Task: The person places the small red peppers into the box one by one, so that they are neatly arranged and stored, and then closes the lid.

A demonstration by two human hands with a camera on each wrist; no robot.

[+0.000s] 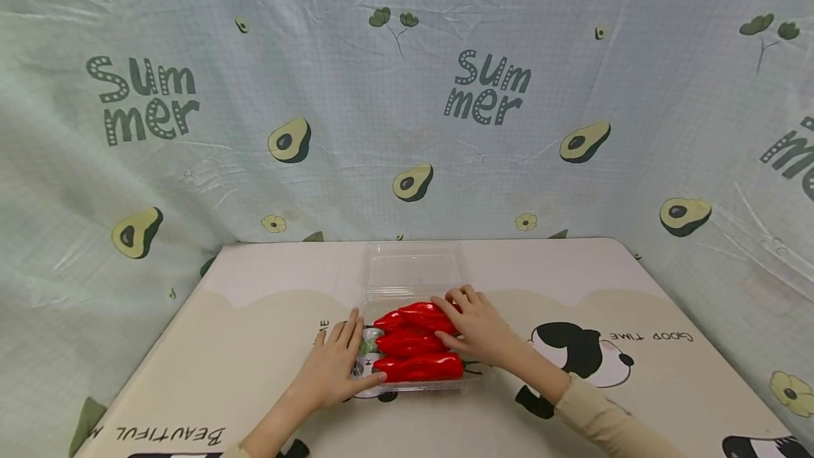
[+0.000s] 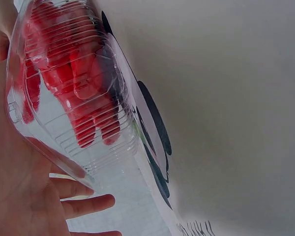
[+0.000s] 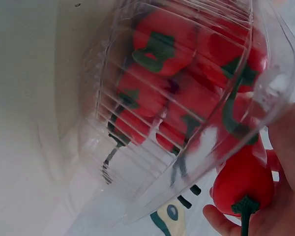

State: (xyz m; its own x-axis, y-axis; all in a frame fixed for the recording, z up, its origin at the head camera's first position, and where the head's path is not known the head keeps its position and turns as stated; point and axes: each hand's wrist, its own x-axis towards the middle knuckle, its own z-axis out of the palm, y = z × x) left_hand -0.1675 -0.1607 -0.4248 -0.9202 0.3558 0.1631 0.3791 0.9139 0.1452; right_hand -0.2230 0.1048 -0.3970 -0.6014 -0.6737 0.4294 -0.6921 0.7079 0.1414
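Red peppers (image 1: 420,368) with green stems lie side by side in a clear plastic clamshell box (image 3: 182,115), several of them stacked in layers. My right hand (image 1: 477,327) holds one red pepper (image 3: 243,184) at the box's far right side, its fingers and thumb curled about it. Along the left side of the box is my left hand (image 1: 331,366), fingers stretched out and thumb at the near rim. In the left wrist view the left palm (image 2: 19,177) lies by the ribbed box wall, with no pepper between its fingers.
The box's clear lid (image 1: 413,267) is folded back flat toward the far table edge. The table covering (image 1: 267,331) is printed with cartoon dogs (image 1: 581,352) and lettering. A pale curtain (image 1: 356,90) with avocado prints hangs behind and at the sides.
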